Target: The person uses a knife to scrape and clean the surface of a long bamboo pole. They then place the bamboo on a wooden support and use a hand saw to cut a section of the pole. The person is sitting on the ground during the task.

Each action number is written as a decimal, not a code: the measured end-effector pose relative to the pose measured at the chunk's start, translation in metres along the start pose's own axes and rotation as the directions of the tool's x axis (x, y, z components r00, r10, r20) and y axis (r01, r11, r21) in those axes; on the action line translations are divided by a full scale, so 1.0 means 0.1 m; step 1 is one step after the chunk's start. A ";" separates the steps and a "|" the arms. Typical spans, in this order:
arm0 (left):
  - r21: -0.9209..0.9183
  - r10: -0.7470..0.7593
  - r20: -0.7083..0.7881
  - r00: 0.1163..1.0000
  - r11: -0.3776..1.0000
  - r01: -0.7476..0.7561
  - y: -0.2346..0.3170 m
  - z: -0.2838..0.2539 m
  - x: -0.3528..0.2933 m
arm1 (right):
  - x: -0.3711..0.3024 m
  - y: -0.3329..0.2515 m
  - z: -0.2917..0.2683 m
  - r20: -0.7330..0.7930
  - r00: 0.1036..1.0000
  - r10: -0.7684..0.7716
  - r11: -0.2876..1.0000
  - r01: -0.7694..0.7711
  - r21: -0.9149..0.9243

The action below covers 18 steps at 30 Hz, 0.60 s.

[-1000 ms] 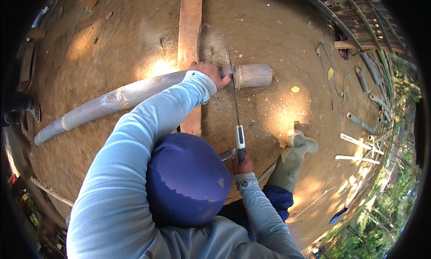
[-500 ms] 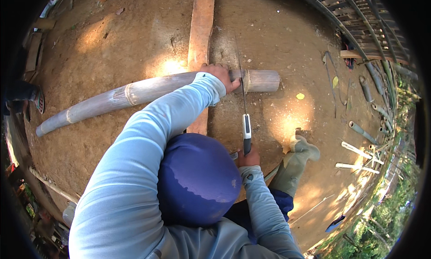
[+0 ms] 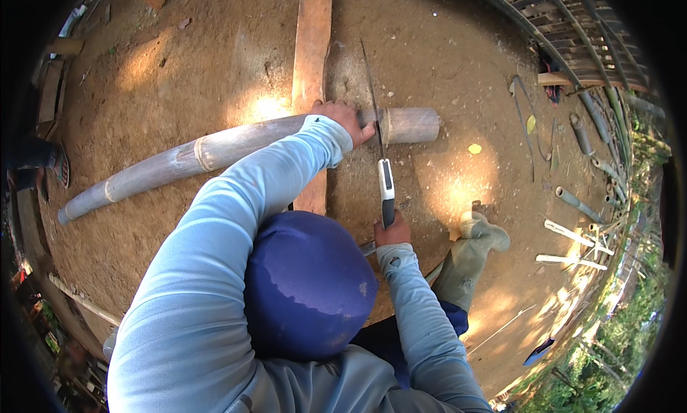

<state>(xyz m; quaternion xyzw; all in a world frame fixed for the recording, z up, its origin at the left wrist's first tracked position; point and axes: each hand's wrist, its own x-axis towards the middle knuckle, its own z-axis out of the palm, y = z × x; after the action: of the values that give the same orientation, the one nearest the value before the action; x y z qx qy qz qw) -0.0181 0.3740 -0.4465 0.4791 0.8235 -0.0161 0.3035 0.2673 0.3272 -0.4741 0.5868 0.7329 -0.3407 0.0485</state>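
Observation:
A long, thick bamboo pole (image 3: 247, 142) lies across a wooden plank (image 3: 312, 62) above the ground. My left hand (image 3: 342, 119) is closed over the pole from above, its thumb close to the saw blade. In my right hand (image 3: 392, 230) is the white-and-black handle of a handsaw (image 3: 387, 180). Its thin blade crosses the pole just right of my left hand, its tip reaching beyond the pole's far side. Right of the blade, a short end section (image 3: 411, 125) sticks out past a node. How deep the blade sits I cannot tell.
Between my arms rises a rounded blue shape (image 3: 311, 284), apparently my knee. My boot (image 3: 465, 263) stands on the dirt at right. Cut bamboo pieces (image 3: 578, 204) lie at far right below a slatted bamboo structure (image 3: 572, 33). At the left edge is another person's foot (image 3: 63, 166).
The saw and my right hand have moved forward, and more blade shows beyond the pole. My left hand keeps its hold on the pole. The whole view has shifted slightly.

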 end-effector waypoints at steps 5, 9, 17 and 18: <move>-0.027 0.019 0.012 1.000 0.999 -0.019 -0.03 -0.03 -0.01 | -0.63 0.55 0.03 0.039 0.993 0.113 0.991 -0.115 0.071; -0.023 0.041 -0.046 0.998 0.999 -0.042 -0.03 0.01 -0.04 | -0.74 0.68 0.04 0.078 0.991 0.107 0.988 -0.115 0.103; -0.045 0.030 -0.047 0.998 0.998 -0.032 -0.04 -0.04 -0.06 | -0.42 0.28 -0.01 0.008 1.000 0.021 0.998 -0.022 0.055; -0.054 0.026 -0.084 0.996 0.998 -0.030 -0.06 0.02 -0.05 | -0.48 0.37 0.00 0.037 0.998 0.047 0.995 -0.050 0.082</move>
<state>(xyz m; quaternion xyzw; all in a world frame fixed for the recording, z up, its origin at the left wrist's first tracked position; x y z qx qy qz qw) -0.0200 0.3659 -0.4474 0.4823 0.8288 0.0308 0.2820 0.3148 0.2907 -0.4680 0.5998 0.7028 -0.3799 0.0450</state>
